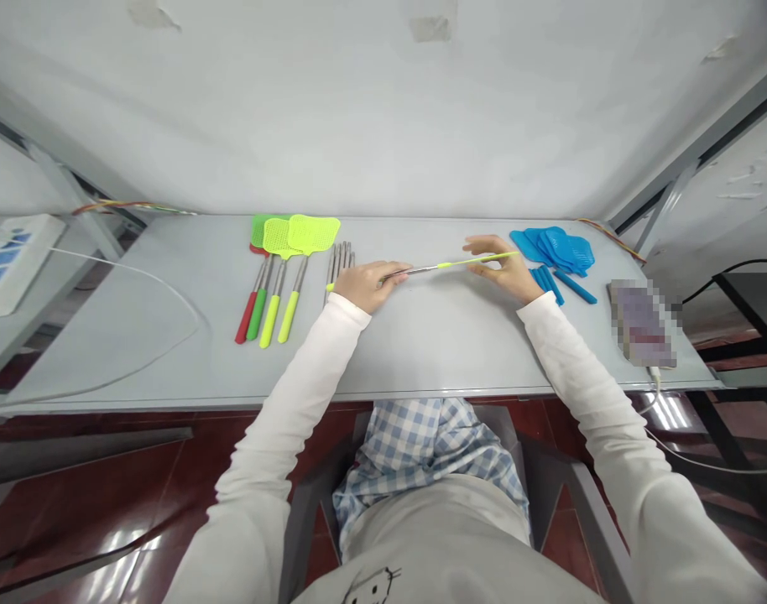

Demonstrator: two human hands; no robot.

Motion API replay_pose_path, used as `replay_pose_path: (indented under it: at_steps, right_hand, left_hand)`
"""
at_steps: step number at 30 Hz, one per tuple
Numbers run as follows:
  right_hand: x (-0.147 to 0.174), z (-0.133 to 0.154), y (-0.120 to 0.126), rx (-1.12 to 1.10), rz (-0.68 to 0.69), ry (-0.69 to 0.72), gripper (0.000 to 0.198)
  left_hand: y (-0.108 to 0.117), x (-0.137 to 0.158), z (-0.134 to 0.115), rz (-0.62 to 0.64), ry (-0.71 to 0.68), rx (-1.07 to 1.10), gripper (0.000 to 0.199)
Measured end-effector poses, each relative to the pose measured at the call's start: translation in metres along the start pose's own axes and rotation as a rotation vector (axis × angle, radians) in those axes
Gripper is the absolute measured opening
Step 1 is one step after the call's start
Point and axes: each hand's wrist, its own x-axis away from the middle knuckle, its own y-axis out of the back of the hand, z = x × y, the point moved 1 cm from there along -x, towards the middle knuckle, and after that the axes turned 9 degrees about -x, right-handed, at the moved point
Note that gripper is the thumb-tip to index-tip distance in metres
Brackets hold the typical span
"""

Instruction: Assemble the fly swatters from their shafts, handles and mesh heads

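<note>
My left hand [364, 285] is closed on the thin metal rod of a yellow-green fly swatter [477, 259], held slanting just above the table and seen edge-on. My right hand [509, 270] is around the swatter's flat head, thumb and fingers apart; whether it touches the head is unclear. Several metal rods [341, 254] lie beside my left hand, partly covered by it, with a bit of yellow-green showing. Farther left lie assembled fly swatters [288, 289] with red, green and yellow-green handles. Near my right hand are blue swatter heads [556, 248] and blue handles [574, 286].
The grey table [434, 352] backs onto a white wall. A blurred-out flat device [644, 323] with a white cable lies at the right. Another thin white cable [163, 277] crosses the left side. A white box [22, 260] is beyond the left table end.
</note>
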Motion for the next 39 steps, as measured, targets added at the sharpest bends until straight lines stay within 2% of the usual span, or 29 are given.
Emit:
replay_pose_path:
  at_steps: [3,5,7,11,14,19,22,26,33,39]
  right_hand:
    - [-0.001,-0.013,0.004,0.049,-0.12,-0.003,0.07]
    - [-0.001,-0.022,0.005,0.076,-0.156,-0.026,0.069]
    - [-0.001,-0.028,0.005,0.098,-0.154,-0.048,0.06]
    - [0.001,-0.029,-0.001,0.126,-0.132,-0.055,0.045]
    - [0.002,-0.027,-0.005,0.14,-0.125,-0.04,0.039]
    - [0.002,-0.026,-0.006,0.172,-0.127,-0.045,0.037]
    - [0.003,-0.025,-0.006,0.205,-0.126,-0.04,0.036]
    - [0.004,-0.024,-0.006,0.252,-0.124,-0.023,0.036]
    - [0.004,-0.025,-0.006,0.296,-0.107,-0.022,0.034]
    - [0.003,-0.028,-0.003,0.371,-0.105,-0.009,0.029]
  left_hand:
    - [0.01,0.008,0.012,-0.131,0.202,0.083,0.039]
    - [0.014,0.015,0.027,-0.24,0.345,0.094,0.043]
    - [0.015,0.023,0.047,-0.297,0.47,0.063,0.051]
    - [0.006,0.037,0.082,-0.203,0.626,-0.038,0.064]
    - [-0.003,0.041,0.093,-0.098,0.634,-0.074,0.067]
    - [-0.009,0.04,0.088,-0.036,0.642,-0.14,0.065]
    - [-0.005,0.041,0.083,-0.006,0.639,-0.205,0.058]
    - [0.007,0.046,0.084,-0.06,0.546,-0.24,0.046]
    - [0.018,0.053,0.088,0.123,0.583,-0.234,0.059]
    - [0.018,0.061,0.102,0.095,0.623,-0.216,0.06]
